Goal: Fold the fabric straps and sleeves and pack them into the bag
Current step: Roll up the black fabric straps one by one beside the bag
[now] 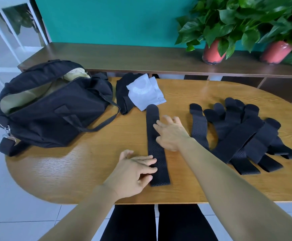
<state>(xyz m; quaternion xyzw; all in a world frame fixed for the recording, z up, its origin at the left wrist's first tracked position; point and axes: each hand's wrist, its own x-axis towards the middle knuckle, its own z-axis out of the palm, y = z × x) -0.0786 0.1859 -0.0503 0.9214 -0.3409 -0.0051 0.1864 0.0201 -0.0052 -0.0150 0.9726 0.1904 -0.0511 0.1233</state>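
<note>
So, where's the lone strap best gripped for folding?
Probably pinch its near square end, coming from the person's side: the strap lies flat, running straight away, and the left hand touches its edge there while the right hand rests midway.

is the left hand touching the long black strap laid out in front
Touching. The head view shows the fingertips of the left hand lying over the left edge of the strap, with no gap between them.

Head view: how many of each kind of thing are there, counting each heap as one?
Black bag: 1
Single flat strap: 1
Heap of black straps: 1
White fabric bundle: 1
Black fabric bundle: 1
Potted plants: 2
Total: 7
</note>
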